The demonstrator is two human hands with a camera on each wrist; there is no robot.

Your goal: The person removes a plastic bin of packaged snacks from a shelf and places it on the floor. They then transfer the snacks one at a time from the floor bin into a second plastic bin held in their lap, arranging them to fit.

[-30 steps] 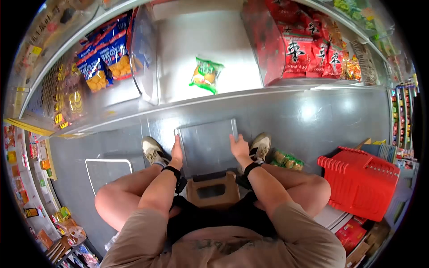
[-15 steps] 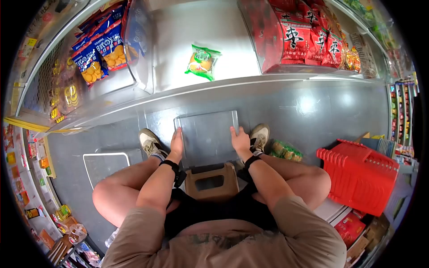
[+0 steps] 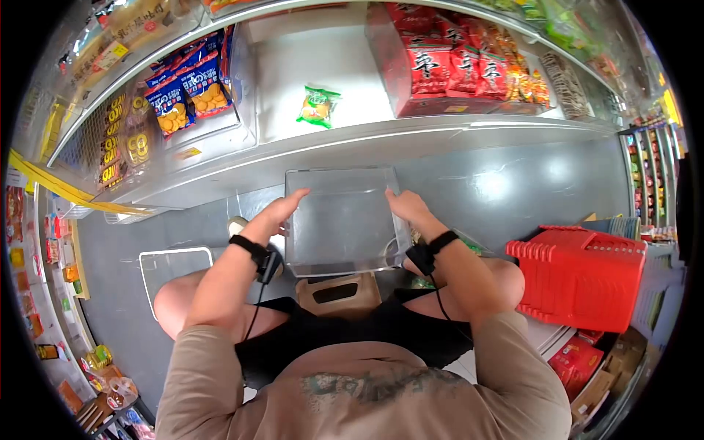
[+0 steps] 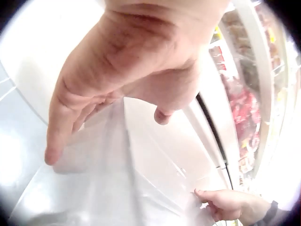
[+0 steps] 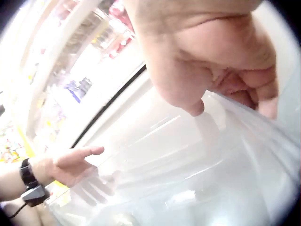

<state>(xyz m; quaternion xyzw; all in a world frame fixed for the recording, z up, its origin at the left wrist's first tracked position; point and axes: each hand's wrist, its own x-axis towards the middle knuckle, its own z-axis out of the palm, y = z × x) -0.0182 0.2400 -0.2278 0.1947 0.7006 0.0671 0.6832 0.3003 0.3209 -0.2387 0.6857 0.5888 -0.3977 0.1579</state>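
Observation:
A clear plastic box [image 3: 343,220] is held up between both hands, over the floor in front of the shelf. My left hand [image 3: 282,210] grips its left wall, thumb on the near side of the rim and fingers along the outside, as the left wrist view shows [image 4: 127,61]. On the opposite wall, my right hand [image 3: 411,208] has its thumb inside and fingers curled outside [image 5: 216,61]. Nothing can be seen in the box. A green snack packet [image 3: 318,107] lies on the white shelf [image 3: 293,51] beyond it.
Blue snack bags [image 3: 171,107] stand in a clear bin at left, red bags [image 3: 428,67] in another at right. Below are a brown stool [image 3: 339,293], a red basket [image 3: 579,279] and a white-rimmed container [image 3: 176,252]. Green packets lie by the right leg.
The box has been raised from near the floor and moved toward the body, with both hands going up with it. My hands stand a little farther apart, and the head view has shifted.

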